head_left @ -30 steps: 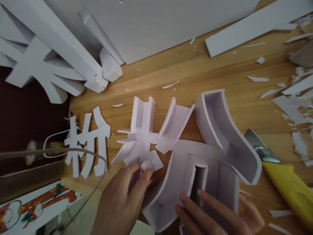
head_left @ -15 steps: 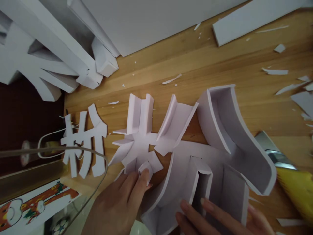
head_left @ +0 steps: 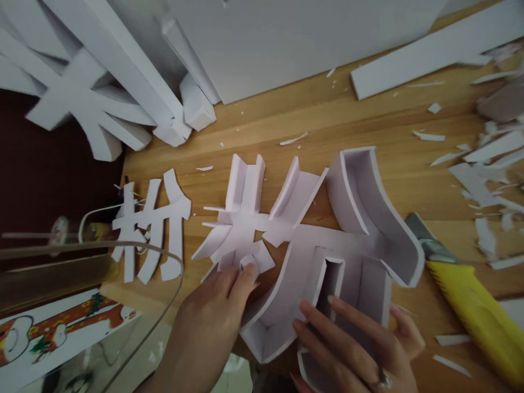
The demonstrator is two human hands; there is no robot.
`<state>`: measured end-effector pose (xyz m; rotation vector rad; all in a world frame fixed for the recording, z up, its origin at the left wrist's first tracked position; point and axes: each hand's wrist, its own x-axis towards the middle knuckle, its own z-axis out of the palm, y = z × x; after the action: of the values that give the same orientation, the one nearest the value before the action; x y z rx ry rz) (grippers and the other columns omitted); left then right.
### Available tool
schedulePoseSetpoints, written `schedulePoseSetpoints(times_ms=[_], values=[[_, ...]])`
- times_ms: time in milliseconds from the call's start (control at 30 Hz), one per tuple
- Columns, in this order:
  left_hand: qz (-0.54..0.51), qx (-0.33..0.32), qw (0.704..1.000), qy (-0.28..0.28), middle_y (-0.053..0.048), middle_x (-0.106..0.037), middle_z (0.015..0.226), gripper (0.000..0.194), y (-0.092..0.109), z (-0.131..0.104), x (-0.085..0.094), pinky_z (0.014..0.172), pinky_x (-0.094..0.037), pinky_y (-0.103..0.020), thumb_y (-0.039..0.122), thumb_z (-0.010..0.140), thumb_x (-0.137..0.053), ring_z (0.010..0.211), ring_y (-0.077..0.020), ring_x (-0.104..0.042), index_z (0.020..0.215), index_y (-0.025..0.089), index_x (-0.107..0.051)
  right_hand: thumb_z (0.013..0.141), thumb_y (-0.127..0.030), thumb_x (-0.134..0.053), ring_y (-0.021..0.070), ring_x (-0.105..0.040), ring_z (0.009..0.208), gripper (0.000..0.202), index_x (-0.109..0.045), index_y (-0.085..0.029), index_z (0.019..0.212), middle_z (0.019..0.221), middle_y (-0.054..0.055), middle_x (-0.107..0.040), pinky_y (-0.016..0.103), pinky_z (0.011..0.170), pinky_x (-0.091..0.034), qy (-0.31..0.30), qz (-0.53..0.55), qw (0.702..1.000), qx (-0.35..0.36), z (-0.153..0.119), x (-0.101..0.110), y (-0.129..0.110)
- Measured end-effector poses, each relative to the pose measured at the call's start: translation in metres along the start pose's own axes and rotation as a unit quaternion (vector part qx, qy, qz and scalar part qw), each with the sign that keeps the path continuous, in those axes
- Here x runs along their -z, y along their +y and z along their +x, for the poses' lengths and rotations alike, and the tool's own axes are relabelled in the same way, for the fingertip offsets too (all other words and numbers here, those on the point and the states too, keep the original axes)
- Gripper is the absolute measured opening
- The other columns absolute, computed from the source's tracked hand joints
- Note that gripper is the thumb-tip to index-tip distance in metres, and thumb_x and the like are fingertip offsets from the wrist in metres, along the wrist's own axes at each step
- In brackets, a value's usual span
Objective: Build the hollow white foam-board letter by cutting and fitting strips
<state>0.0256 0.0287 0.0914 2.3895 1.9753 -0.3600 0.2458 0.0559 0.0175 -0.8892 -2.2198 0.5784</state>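
Note:
A large white foam-board character (head_left: pixel 315 234) lies in front of me, its back turned up and thin walls standing along many of its edges. My left hand (head_left: pixel 223 295) is closed at the lower end of its left part, thumb and fingers pinching a short upright strip (head_left: pixel 248 263). My right hand (head_left: pixel 352 341) grips the walled lower strokes of the right part, with its fingers over the narrow channel (head_left: pixel 332 275) and its thumb side around the right wall. A ring is on one finger. The strokes under both hands are partly hidden.
A yellow-handled utility knife (head_left: pixel 470 305) lies right of the character. Scraps (head_left: pixel 478 185) litter the wooden table (head_left: pixel 282 123). A smaller flat cut-out character (head_left: pixel 153 221) and a looping cable (head_left: pixel 180 278) are on the left. Finished white block letters (head_left: pixel 85 82) and a board (head_left: pixel 286 43) stand behind.
The view has shifted, so more of the scraps and the knife shows on the right. Both hands keep their hold on the character, and more of the right hand is visible.

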Motion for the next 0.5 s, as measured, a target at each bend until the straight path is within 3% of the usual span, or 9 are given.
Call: schedulePoseSetpoints(times_ms=[200,367,500], values=[[-0.041,0.075,0.996,0.005,-0.003,-0.071,0.083,0.017,0.0067,-0.0011,-0.0082,0.057,-0.054,-0.031,0.017,0.095,-0.054,0.070,-0.0225,-0.070,0.107,0.020,-0.064,0.081,-0.035,-0.067,0.0311,-0.062,0.111,0.033,-0.070,-0.024,0.112,0.113,0.003,-0.075,0.055,0.117,-0.015,0.046,-0.003,0.998,0.037,-0.0045,-0.0059,-0.0048],[-0.075,0.118,0.990,-0.032,-0.004,-0.074,0.087,0.028,0.0079,-0.0023,-0.0092,0.065,-0.052,-0.031,0.024,0.099,-0.050,0.081,-0.0241,-0.072,0.123,0.022,-0.063,0.083,-0.038,-0.067,0.0319,-0.059,0.115,0.035,-0.068,-0.023,0.115,0.118,0.005,-0.074,0.056,0.108,-0.022,0.061,0.001,0.997,0.055,-0.0063,-0.0057,-0.0078],[-0.075,0.157,0.984,-0.032,-0.005,-0.075,0.081,0.032,0.0107,-0.0064,-0.0090,0.057,-0.047,-0.030,0.031,0.100,-0.047,0.075,-0.0263,-0.072,0.128,0.028,-0.062,0.084,-0.038,-0.066,0.0325,-0.057,0.117,0.035,-0.067,-0.023,0.116,0.119,0.006,-0.073,0.055,0.105,-0.023,0.065,-0.014,0.995,0.070,-0.0061,-0.0042,-0.0096]])
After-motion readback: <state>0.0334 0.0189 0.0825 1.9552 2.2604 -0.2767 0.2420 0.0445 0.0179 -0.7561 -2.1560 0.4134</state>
